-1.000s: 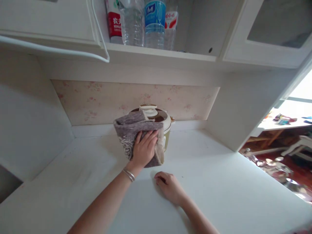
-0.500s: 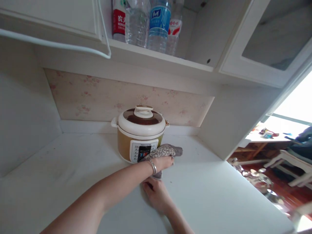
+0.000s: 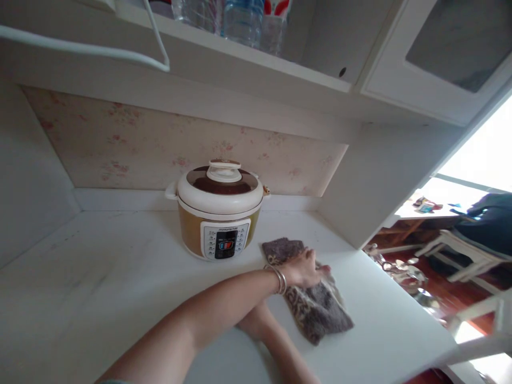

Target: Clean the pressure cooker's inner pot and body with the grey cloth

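My left hand [image 3: 306, 266], with a metal bangle at the wrist, reaches across to the right and presses on a grey-brown patterned cloth [image 3: 320, 312]. The cloth lies spread on the white counter [image 3: 120, 277], just right of the cooker. A white and gold electric pressure cooker [image 3: 218, 213] with a brown-topped lid stands upright against the back wall, clear of the cloth. My right forearm [image 3: 280, 349] lies on the counter beneath my left arm, which hides most of my right hand.
An open upper cabinet holds water bottles [image 3: 244, 21] above the cooker. A white side panel [image 3: 380, 181] ends the nook on the right. Beyond the counter's right edge are a red floor and white chairs [image 3: 464, 256].
The cloth has come off the cooker's front and down onto the counter. My left hand has carried it rightward and spread it out flat. The view has shifted right.
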Tool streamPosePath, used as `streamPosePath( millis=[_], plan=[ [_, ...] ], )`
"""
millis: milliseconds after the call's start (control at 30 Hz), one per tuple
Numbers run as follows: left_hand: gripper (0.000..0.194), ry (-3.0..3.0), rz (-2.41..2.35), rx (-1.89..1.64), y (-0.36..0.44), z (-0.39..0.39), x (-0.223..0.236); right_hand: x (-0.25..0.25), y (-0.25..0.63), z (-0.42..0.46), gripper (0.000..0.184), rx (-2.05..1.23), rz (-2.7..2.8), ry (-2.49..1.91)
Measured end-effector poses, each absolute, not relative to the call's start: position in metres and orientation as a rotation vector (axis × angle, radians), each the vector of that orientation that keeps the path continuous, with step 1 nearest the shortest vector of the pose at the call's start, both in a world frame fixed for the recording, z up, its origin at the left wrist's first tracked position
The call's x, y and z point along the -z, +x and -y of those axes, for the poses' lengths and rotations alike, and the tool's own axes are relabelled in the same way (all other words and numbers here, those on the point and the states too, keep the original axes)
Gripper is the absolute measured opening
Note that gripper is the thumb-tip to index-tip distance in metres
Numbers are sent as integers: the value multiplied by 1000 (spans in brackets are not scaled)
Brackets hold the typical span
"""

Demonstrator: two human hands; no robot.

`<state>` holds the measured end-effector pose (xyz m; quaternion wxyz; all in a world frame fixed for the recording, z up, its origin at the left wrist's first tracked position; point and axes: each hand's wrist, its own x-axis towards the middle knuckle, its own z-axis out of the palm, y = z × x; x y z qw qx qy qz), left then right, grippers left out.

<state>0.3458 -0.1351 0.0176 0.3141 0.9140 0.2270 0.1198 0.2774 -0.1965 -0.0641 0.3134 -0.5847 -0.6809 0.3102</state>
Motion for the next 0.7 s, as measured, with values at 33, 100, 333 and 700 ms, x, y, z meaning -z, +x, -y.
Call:
streamPosePath(
  millis=[33, 100, 333, 700],
  plan=[
    [72, 2367, -508, -363, 338, 141, -17, 66, 278, 197, 49, -815, 1858, -1526],
    [64, 2319, -386, -474, 313, 148, -19, 65, 278, 198, 50, -786, 1952, -1488],
    [23, 2091, -593, -877, 158, 124, -54, 42, 266, 199, 30, -676, 1834, -1511],
    [48, 1281, -1094, -1321, -12, 27, -20, 27, 295, 195, 33, 110, 1729, -1950]
  ],
)
